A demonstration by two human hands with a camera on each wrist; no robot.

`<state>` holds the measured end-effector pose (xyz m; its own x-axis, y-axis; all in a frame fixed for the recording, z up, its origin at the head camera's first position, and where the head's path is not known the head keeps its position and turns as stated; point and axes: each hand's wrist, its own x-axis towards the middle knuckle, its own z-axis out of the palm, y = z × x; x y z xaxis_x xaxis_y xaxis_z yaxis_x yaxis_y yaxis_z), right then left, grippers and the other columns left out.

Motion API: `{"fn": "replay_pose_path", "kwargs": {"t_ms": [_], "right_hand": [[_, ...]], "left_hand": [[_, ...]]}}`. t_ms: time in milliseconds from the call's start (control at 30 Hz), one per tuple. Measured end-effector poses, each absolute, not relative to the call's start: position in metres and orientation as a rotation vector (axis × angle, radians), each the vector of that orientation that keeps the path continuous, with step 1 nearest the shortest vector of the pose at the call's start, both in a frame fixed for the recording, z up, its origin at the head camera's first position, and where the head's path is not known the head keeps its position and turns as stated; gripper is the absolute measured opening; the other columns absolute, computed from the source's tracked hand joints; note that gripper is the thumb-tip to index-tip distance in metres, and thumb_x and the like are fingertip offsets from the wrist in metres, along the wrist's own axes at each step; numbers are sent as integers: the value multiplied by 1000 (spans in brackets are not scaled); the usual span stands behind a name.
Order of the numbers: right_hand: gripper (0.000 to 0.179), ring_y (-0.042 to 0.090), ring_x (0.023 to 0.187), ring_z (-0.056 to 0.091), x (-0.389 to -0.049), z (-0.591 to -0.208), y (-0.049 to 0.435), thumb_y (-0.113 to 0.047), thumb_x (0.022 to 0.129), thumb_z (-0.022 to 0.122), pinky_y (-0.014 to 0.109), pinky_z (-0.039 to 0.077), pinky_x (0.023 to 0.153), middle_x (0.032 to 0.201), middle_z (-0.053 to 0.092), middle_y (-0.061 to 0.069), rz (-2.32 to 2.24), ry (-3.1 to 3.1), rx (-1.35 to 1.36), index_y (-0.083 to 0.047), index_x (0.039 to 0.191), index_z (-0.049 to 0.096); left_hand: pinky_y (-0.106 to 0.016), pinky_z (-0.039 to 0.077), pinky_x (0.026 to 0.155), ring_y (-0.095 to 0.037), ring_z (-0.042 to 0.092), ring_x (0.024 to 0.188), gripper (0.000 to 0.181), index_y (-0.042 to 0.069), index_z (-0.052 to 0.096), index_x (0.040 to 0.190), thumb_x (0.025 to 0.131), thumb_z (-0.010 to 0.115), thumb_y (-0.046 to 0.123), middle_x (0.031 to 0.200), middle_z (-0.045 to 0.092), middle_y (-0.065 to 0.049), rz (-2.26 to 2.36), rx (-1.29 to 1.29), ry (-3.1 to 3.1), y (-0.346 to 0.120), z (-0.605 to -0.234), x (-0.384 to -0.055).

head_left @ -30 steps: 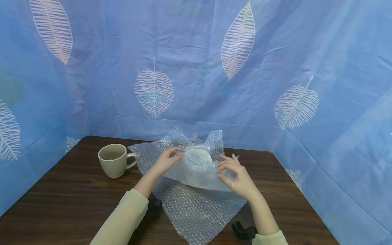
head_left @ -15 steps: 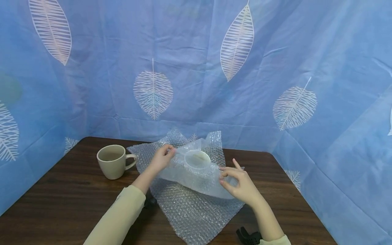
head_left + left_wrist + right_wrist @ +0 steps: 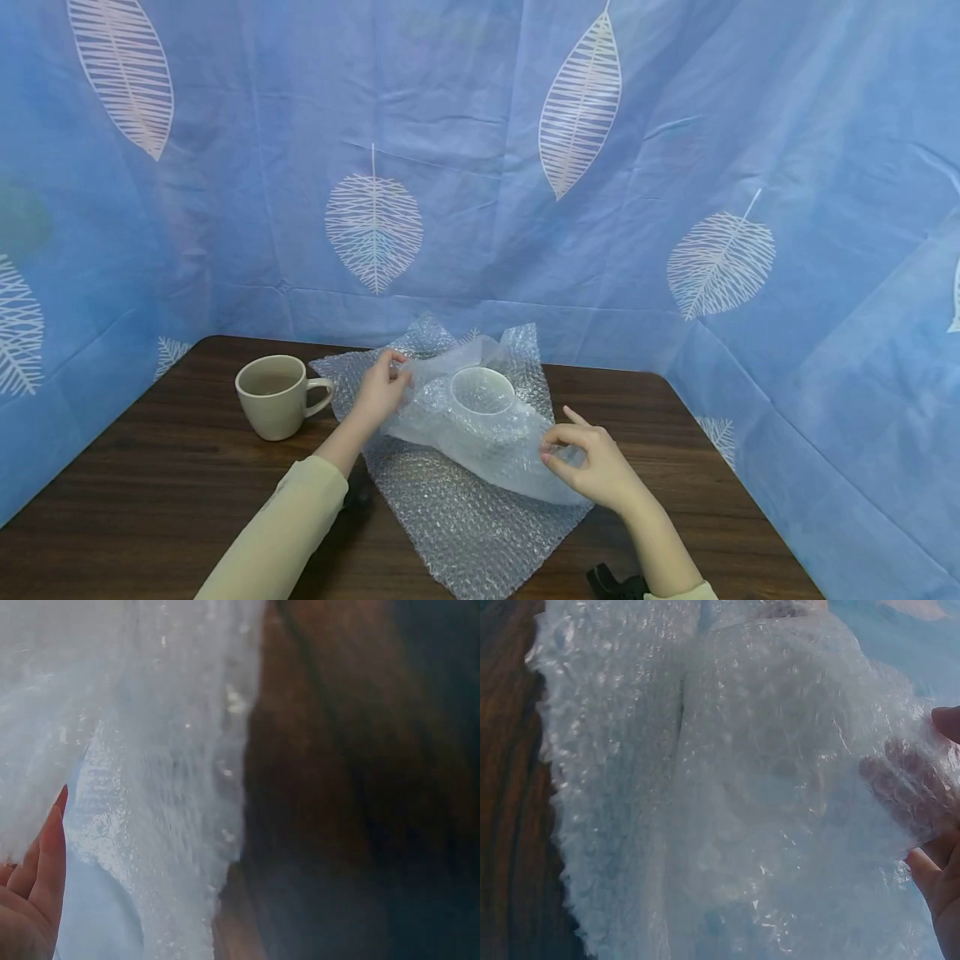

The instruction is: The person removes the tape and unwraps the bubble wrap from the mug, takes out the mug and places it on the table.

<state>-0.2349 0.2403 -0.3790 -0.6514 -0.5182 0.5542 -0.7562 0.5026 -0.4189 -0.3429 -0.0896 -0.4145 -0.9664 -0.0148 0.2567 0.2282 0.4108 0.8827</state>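
A round white vessel (image 3: pixel 482 392) sits in the middle of a thin clear bubble wrap piece (image 3: pixel 450 429), which is bunched around its sides. Under both lies a larger bubble wrap sheet (image 3: pixel 480 525). On the left, my left hand (image 3: pixel 380 390) pinches the thin piece's edge with thumb and fingers, drawing it up and outward. My right hand (image 3: pixel 588 462) pinches the opposite edge, its little finger raised. In the right wrist view, fingertips (image 3: pixel 911 780) show through the clear plastic. The left wrist view catches part of the left hand (image 3: pixel 34 892) against the wrap.
A beige mug (image 3: pixel 270 408) with its handle toward the wrap stands on the dark wooden table (image 3: pixel 172 500), left of my left hand. Blue leaf-patterned cloth (image 3: pixel 465 233) hangs behind the table and at both sides. A black strap (image 3: pixel 615 582) is at my right wrist.
My left hand has moved left and slightly up, and my right hand a little right and down. Between them the thin wrap is spread wider, leaving the vessel's round top more exposed.
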Motion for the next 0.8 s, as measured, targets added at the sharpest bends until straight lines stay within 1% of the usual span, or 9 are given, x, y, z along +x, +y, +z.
{"fn": "replay_pose_path", "kwargs": {"t_ms": [100, 200, 267, 367, 467, 533, 633, 733, 800], "right_hand": [[13, 17, 88, 65, -233, -380, 241, -7, 85, 72, 53, 40, 98, 85, 65, -14, 938, -2443, 1045, -19, 89, 70], [9, 14, 87, 64, -231, -382, 242, -12, 88, 71, 40, 53, 80, 87, 66, -13, 944, -2493, 1035, -20, 90, 70], [7, 7, 79, 61, -231, -384, 242, -14, 89, 70, 32, 53, 71, 88, 66, -12, 939, -2512, 1049, -20, 90, 70], [5, 6, 81, 61, -232, -386, 243, -16, 90, 69, 32, 53, 72, 89, 67, -12, 920, -2528, 1065, -21, 91, 70], [5, 6, 83, 61, -232, -388, 244, -16, 90, 69, 32, 53, 73, 89, 67, -11, 919, -2537, 1079, -21, 91, 70], [3, 6, 82, 61, -232, -388, 244, -18, 91, 68, 32, 53, 72, 89, 68, -9, 933, -2549, 1079, -20, 91, 71], [6, 6, 82, 61, -231, -389, 245, -21, 92, 67, 31, 53, 71, 90, 68, -8, 947, -2577, 1070, -19, 93, 72], [10, 5, 82, 61, -231, -390, 246, -23, 93, 65, 31, 53, 71, 90, 68, -10, 958, -2605, 1074, -18, 95, 73], [11, 6, 82, 62, -231, -391, 246, -22, 94, 63, 31, 53, 70, 91, 68, -12, 967, -2614, 1093, -19, 95, 74]], "left_hand": [[-31, 48, 51, -17, 52, 55, 20, 8, 46, 110, 95, 58, 7, 95, 62, -12, -1504, -208, -2437, -90, -417, -342], [-30, 44, 48, -15, 46, 52, 21, 9, 44, 98, 91, 62, 3, 96, 59, -14, -1357, -260, -2425, -91, -419, -340], [-29, 41, 46, -13, 42, 48, 19, 10, 46, 93, 89, 63, 2, 98, 61, -13, -1265, -279, -2435, -92, -420, -338], [-29, 40, 45, -12, 41, 46, 12, 9, 55, 93, 87, 65, 3, 103, 64, -13, -1188, -292, -2486, -93, -421, -335], [-31, 42, 48, -14, 45, 49, 16, 8, 63, 104, 88, 65, 7, 112, 64, -11, -1144, -292, -2570, -94, -419, -332], [-34, 47, 54, -17, 53, 57, 23, 8, 64, 113, 89, 66, 10, 116, 64, -11, -1124, -290, -2627, -95, -418, -331], [-42, 52, 71, -24, 63, 83, 29, 8, 63, 120, 91, 65, 14, 121, 62, -11, -1076, -309, -2703, -98, -416, -328], [-48, 49, 83, -31, 59, 106, 31, 11, 64, 121, 91, 66, 19, 124, 60, -13, -1023, -348, -2774, -101, -415, -325], [-50, 48, 85, -33, 57, 110, 31, 12, 63, 122, 92, 65, 21, 126, 58, -13, -1008, -386, -2818, -104, -415, -321]]}}
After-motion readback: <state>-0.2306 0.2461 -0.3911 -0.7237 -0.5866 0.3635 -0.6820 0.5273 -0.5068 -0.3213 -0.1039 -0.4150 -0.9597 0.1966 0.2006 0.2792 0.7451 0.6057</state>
